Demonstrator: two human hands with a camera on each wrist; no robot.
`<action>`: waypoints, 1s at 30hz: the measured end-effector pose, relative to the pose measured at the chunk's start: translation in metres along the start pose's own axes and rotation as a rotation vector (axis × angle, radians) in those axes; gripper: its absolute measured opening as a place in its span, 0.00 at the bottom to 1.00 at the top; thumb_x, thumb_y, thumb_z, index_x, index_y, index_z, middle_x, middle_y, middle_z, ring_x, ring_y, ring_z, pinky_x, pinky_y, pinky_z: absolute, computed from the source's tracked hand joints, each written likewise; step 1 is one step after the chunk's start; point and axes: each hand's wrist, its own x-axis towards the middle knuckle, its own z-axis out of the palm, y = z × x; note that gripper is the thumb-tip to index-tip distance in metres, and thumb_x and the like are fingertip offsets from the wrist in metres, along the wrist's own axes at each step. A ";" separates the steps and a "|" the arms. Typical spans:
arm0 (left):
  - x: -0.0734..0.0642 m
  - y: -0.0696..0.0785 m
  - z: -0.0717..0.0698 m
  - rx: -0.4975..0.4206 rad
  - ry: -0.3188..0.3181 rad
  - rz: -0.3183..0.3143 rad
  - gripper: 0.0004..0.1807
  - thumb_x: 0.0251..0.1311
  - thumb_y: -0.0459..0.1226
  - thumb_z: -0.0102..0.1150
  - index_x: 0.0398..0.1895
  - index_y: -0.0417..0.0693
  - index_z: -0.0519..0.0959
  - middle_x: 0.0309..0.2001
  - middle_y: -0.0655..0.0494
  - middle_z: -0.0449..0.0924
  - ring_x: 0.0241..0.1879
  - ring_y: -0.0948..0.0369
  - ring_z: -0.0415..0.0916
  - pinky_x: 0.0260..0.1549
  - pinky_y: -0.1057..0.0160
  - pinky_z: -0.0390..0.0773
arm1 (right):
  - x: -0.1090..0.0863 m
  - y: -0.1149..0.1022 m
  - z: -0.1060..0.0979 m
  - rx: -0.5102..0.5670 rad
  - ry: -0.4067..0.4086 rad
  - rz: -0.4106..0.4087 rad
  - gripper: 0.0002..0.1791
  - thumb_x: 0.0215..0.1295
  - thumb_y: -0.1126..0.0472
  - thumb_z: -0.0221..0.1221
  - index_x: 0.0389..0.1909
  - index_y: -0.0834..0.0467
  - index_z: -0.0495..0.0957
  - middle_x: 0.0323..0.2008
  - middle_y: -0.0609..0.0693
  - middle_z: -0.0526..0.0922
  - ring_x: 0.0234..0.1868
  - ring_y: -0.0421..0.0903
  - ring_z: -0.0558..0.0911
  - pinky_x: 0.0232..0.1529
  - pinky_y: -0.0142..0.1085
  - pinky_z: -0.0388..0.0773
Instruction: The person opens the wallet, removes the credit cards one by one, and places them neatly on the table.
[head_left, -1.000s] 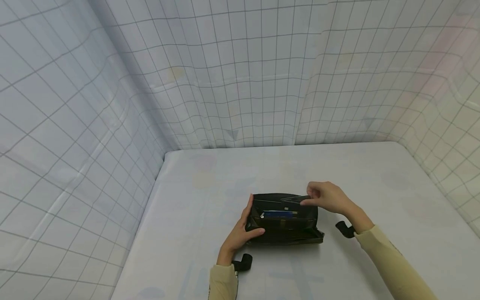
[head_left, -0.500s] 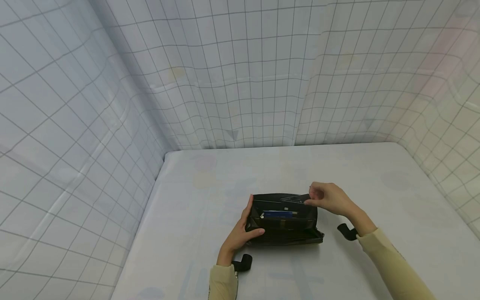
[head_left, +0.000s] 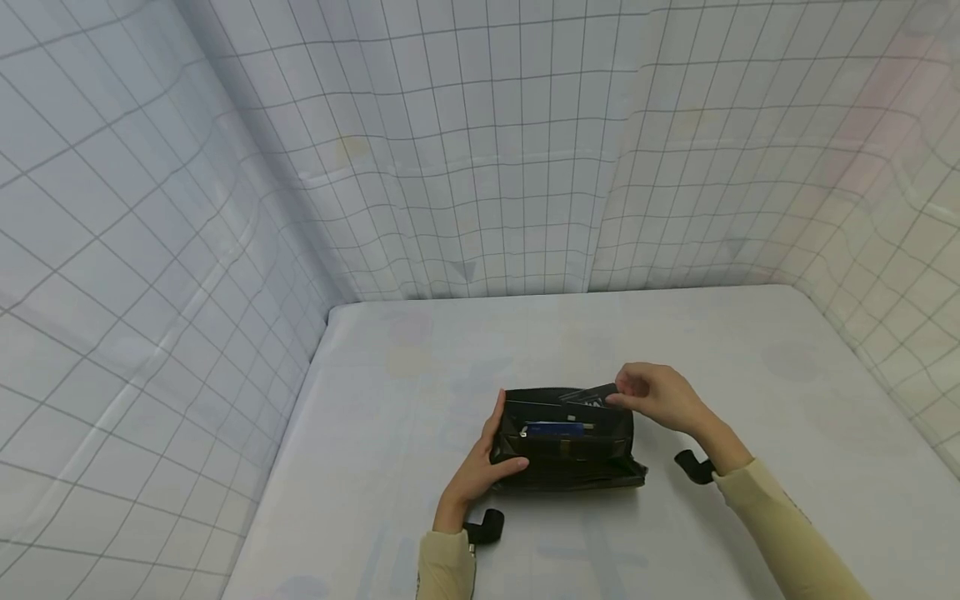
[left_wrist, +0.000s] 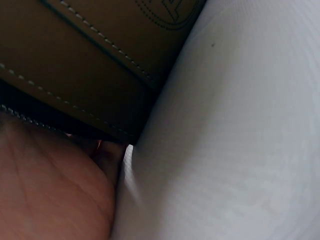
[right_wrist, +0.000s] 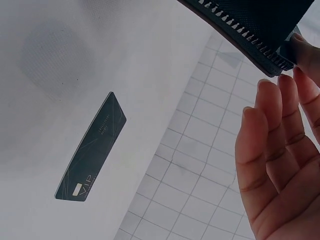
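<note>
A long zip-around wallet (head_left: pixel 562 450) stands open on the white table, its black compartments facing me. Brown stitched leather covers the outside of the wallet (left_wrist: pixel 75 55) in the left wrist view. My left hand (head_left: pixel 476 471) grips its left end, thumb across the front. At its back right corner, my right hand (head_left: pixel 660 396) pinches a dark card (head_left: pixel 592 396) that sticks up slanted from the rear slot. The right wrist view shows the fingers (right_wrist: pixel 270 110) beside the zipper edge. A blue item (head_left: pixel 555 429) sits in the middle compartment.
A dark VIP card (right_wrist: pixel 90 155) shows against the white surface in the right wrist view; how it lies is unclear. Grid-patterned curtains (head_left: pixel 480 167) enclose the white table (head_left: pixel 390 400) at the back and sides. Black camera mounts (head_left: pixel 487 527) sit at both wrists.
The right hand has shifted slightly right and back a little, still at the card. The card now slants up more, showing pale lettering. The left hand and wallet have stayed nearly still.
</note>
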 end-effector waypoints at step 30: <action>0.000 -0.001 0.000 -0.022 -0.001 -0.002 0.53 0.60 0.39 0.62 0.76 0.58 0.32 0.74 0.55 0.27 0.72 0.53 0.27 0.63 0.38 0.40 | 0.001 -0.005 -0.003 0.081 0.094 -0.040 0.07 0.62 0.60 0.64 0.39 0.52 0.76 0.25 0.39 0.80 0.22 0.41 0.78 0.23 0.36 0.71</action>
